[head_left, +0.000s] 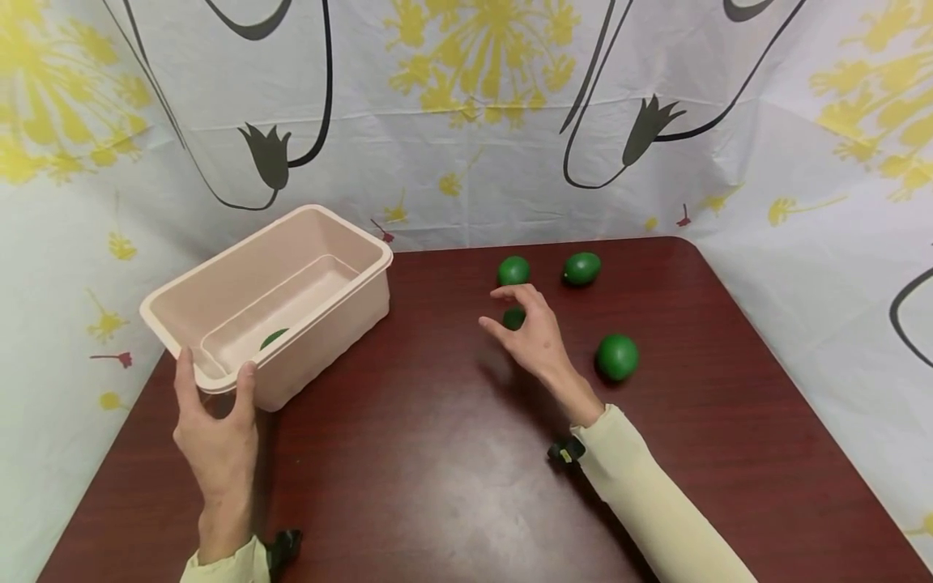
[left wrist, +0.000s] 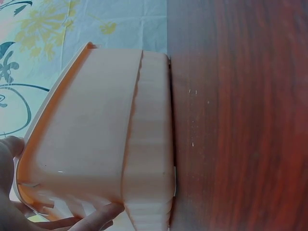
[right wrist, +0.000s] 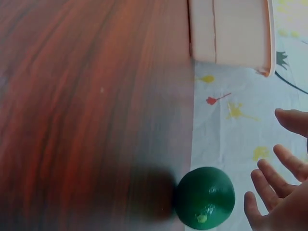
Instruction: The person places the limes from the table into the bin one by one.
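A round, dark-green fruit (head_left: 513, 318) is lying below the nearer right hand (head_left: 539, 338), grip released (the left hand (head_left: 219, 445) is grasping a pale-pink plastic bin (head_left: 328, 344)).

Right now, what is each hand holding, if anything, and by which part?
The left hand grips the pale pink rectangular plastic bin by the rim at its nearest corner; the right hand holds nothing.

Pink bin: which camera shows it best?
The head view: it shows inside the pink bin and one long outer side. The left wrist view shows mainly its outside, close up; the right wrist view, only part of its outside.
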Demonstrator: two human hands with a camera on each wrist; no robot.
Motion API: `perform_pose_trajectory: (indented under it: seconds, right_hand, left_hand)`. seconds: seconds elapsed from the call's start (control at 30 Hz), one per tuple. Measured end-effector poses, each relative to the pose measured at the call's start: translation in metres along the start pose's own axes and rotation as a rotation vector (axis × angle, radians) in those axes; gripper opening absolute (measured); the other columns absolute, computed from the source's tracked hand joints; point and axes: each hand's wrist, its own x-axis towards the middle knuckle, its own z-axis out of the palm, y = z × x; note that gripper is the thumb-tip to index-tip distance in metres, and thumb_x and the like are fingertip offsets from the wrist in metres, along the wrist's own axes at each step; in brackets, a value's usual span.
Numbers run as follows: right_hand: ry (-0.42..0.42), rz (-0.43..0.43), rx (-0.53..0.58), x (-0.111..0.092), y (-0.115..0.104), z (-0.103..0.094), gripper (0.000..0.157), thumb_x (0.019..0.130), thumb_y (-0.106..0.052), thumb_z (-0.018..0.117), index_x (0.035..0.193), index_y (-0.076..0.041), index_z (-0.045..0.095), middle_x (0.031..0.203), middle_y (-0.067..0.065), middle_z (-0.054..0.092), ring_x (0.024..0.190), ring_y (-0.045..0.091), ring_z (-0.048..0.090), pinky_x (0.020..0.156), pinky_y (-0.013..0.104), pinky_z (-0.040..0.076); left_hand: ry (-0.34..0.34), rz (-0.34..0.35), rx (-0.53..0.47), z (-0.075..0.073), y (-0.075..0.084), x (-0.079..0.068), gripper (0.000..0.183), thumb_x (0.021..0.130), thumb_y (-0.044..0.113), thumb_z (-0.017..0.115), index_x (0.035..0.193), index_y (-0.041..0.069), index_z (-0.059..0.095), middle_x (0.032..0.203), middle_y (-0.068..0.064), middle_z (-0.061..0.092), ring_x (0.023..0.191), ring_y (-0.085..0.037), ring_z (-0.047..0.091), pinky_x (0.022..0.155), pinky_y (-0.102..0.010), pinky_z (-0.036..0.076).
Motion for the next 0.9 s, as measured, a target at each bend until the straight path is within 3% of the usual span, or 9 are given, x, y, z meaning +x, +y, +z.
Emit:
perform_pose_trajectory:
  seconds: [0.4,0.9]
  right_hand:
    - [0.013,0.052,-0.044,-0.004,0.016,-0.012,0.049,0.086,-0.024,0.087,0.129,-0.01,0.066,0.131,0.012,0.063,0.127,0.035,0.056,0.108,0.051,0.045]
    - [-0.039,0.18,-0.06,-0.011,0.028,-0.025,0.062,0.086,-0.028,0.087,0.138,-0.009,0.06,0.144,0.013,0.055,0.14,0.037,0.048,0.114,0.055,0.041]
  left_hand:
    - [-0.001,0.007,-0.009,0.0,0.001,-0.001,0.073,0.091,0.04,0.08,0.156,0.041,0.046,0.148,-0.012,0.063,0.126,-0.028,0.063,0.102,-0.012,0.039]
    - [-0.004,0.018,0.003,-0.001,0.0,-0.001,0.074,0.09,0.041,0.08,0.155,0.045,0.045,0.151,-0.007,0.061,0.128,-0.032,0.062,0.102,-0.014,0.039]
